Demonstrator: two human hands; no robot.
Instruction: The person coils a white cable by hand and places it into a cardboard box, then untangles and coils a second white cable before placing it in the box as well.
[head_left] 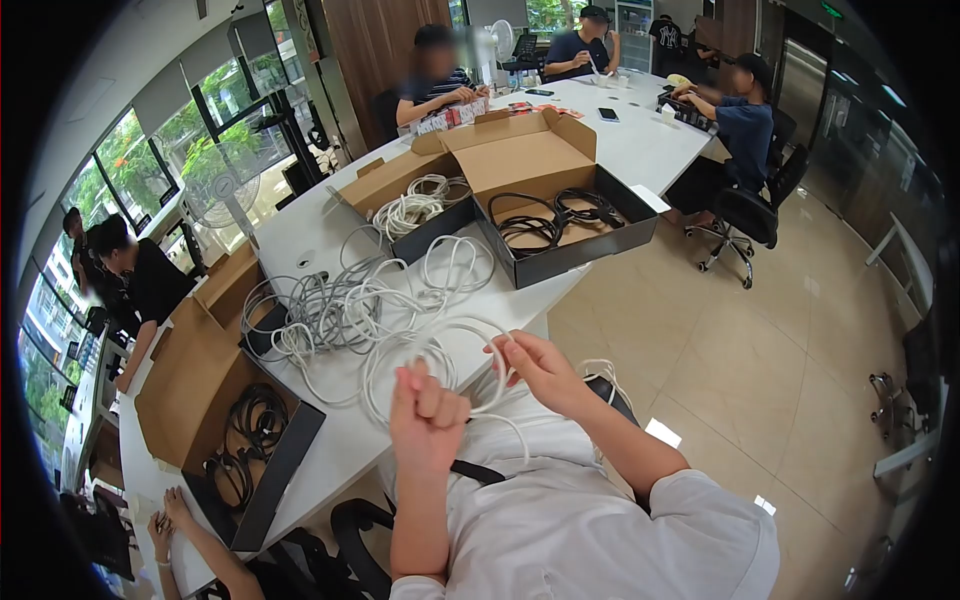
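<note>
A loose coil of white cable [468, 320] is held above my lap at the table's edge. My right hand [535, 370] pinches the right side of its loops between thumb and fingers. My left hand [428, 415] is closed at the lower left of the coil, its fingers curled around the cable. One free end of the cable hangs down over my white shirt. Just beyond my hands, a tangled pile of grey and white cables [335, 310] lies on the white table [300, 215].
An open box [585, 240] with coiled black cables stands at the far right, beside a box of white cables [408, 215]. Another open box [285, 470] with black cables is at left. Several people sit around; a co-worker's hands [172, 515] rest on the lower-left table.
</note>
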